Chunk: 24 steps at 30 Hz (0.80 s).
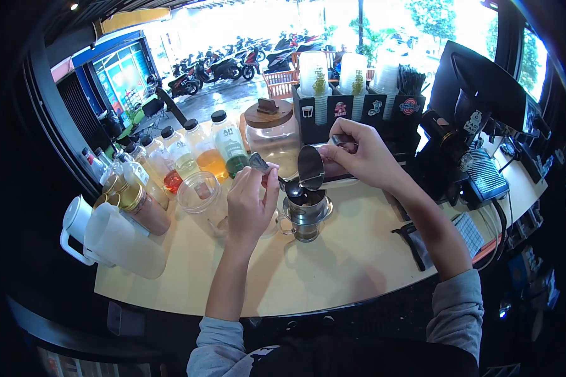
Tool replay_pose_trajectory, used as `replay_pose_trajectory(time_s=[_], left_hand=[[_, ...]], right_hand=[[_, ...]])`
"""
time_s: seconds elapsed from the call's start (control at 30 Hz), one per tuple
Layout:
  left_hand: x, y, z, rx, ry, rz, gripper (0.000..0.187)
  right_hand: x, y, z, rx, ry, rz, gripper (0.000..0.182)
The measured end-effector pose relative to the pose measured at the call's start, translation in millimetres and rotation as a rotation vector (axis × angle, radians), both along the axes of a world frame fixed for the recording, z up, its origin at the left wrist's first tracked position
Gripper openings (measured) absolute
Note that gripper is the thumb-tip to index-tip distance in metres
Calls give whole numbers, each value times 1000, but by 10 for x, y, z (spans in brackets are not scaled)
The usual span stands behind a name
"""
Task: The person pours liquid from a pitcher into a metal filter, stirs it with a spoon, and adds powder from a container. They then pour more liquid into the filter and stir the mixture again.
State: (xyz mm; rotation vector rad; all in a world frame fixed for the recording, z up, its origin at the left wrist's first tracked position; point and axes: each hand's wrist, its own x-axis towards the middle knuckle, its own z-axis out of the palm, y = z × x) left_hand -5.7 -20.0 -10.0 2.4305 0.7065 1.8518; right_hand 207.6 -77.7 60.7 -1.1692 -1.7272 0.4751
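My left hand [250,200] is closed in a pinch on a metal spoon; the spoon's wide handle end [258,163] sticks up past my fingers. Its dark round bowl [294,188] is over the mouth of a metal drip coffee filter [309,217]. The filter sits on a clear glass mug [287,225], with dark contents showing inside its rim. Fingers of my right hand [361,154] grip the handle of a small steel pitcher [311,168]. The pitcher is tipped toward the filter, its lip close above the spoon bowl.
Left of the filter stand a clear plastic tub [199,196], syrup bottles [210,162] and white jugs [124,242]. Behind are a wood-lidded jar [270,141] and a black cup holder [324,116]. To the right are a monitor [490,94] and cloth [468,235].
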Motion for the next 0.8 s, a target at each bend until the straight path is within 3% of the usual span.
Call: replay_pose_trajectory(time_s=[0.47,0.63,0.8], left_hand=[[24,-13,-4,56,47,55,5],[5,-7,-17,35,74,60,7],[12,-8,-15,55,68,61,7]], right_hand=[[-4,90,-52,88,-49,-75,26],[82,89,-71,149,-180,-162,28],[93,-8,-35,109,-57,-130,27]])
